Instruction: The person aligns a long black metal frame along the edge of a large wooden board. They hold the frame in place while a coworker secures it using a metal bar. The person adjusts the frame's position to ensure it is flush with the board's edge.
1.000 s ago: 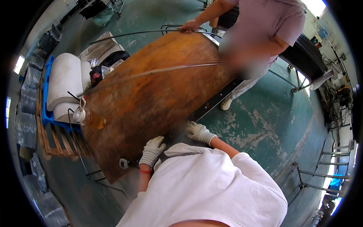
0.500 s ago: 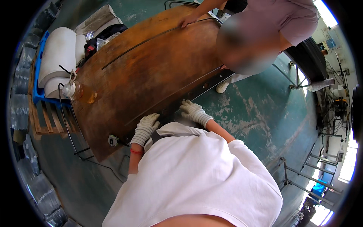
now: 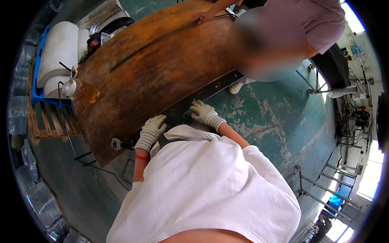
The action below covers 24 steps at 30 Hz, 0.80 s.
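My left hand [image 3: 150, 131], in a striped white work glove, rests on the near edge of a rust-brown table [image 3: 133, 89]. Its fingers are stretched out over a long black bar with holes [image 3: 208, 89] that runs along this edge. Farther right, my right hand [image 3: 206, 114], gloved the same way, also lies on the bar with fingers extended. Neither hand grips anything. Across the table stretches a long thin dark rod [image 3: 156, 46], blurred, with a co-worker's bare hand [image 3: 204, 16] at its far right part. The co-worker's other hand is hard to make out.
A small tape measure [image 3: 116, 143] sits by the table's near left corner. A jug of amber liquid [image 3: 86, 91] stands at the left edge. White rolls [image 3: 60, 50] lie on a blue pallet beyond. The co-worker [image 3: 283, 36] stands at the right end; metal frames [image 3: 324, 190] are at right.
The thin pale line beside the black bar no longer shows. The far rod is now blurred, and the co-worker's hand on it has shifted slightly. My hands stay on the bar.
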{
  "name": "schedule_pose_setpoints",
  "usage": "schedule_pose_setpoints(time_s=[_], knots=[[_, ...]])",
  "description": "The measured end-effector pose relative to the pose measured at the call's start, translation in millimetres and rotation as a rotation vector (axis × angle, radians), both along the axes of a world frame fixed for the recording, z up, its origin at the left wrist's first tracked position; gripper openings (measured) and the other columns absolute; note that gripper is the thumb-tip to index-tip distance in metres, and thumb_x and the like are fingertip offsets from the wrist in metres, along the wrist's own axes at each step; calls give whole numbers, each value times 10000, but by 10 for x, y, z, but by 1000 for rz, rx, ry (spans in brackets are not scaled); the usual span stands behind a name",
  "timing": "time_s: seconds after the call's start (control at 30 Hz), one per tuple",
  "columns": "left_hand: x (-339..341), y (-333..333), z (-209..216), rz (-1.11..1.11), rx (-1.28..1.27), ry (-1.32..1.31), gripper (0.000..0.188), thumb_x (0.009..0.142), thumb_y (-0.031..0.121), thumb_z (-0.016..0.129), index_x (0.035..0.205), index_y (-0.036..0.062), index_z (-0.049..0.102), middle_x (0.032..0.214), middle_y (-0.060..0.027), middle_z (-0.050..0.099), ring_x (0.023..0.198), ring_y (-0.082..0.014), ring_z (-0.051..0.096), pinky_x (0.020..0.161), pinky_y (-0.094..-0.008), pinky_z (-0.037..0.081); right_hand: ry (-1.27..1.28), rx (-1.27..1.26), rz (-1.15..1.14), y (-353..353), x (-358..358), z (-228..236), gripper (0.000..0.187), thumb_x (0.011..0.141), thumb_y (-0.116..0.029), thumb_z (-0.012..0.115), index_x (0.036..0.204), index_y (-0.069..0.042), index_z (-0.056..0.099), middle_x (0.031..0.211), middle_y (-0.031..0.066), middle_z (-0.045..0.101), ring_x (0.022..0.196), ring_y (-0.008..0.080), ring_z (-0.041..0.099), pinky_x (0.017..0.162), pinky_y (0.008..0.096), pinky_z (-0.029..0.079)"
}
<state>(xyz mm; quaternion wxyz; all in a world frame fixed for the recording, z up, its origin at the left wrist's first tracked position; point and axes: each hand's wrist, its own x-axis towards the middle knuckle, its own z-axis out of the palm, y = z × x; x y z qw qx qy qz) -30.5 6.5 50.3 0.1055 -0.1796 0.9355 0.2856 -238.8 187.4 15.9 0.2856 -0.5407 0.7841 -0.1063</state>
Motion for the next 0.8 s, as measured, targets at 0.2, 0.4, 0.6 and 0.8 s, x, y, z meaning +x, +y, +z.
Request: schedule_pose_setpoints(time_s=[0.2, 0.4, 0.6, 0.8], knots=[[-33, 5, 73, 4, 5, -27, 418, 802, 280, 532, 1182, 107, 521, 1240, -89, 500, 1151, -251, 450, 991, -368, 316, -10, 5, -7, 0, -7, 18, 423, 813, -314, 511, 1175, -95, 499, 1360, 152, 352, 1264, 339, 308, 1003, 408, 316], [-13, -35, -79, -2, -9, -44, 431, 802, 289, 535, 1192, 108, 513, 1258, -90, 487, 1185, -254, 424, 1012, -372, 298, 0, -54, -31, 10, 6, -38, 401, 787, -295, 531, 1132, -92, 536, 1336, 157, 388, 1246, 321, 343, 993, 397, 335], [-19, -41, -119, 10, -21, -84, 448, 803, 290, 538, 1213, 113, 498, 1284, -90, 467, 1213, -259, 400, 1024, -381, 287, -17, -52, -30, -1, -7, -19, 391, 783, -288, 531, 1120, -91, 549, 1335, 163, 392, 1243, 314, 351, 991, 392, 340], [-26, -52, -161, 9, -15, -89, 454, 807, 292, 533, 1222, 115, 491, 1295, -92, 457, 1224, -267, 388, 1031, -382, 277, -8, -71, -30, 13, -6, -42, 383, 785, -286, 526, 1113, -89, 549, 1332, 162, 395, 1239, 312, 357, 985, 394, 347]])
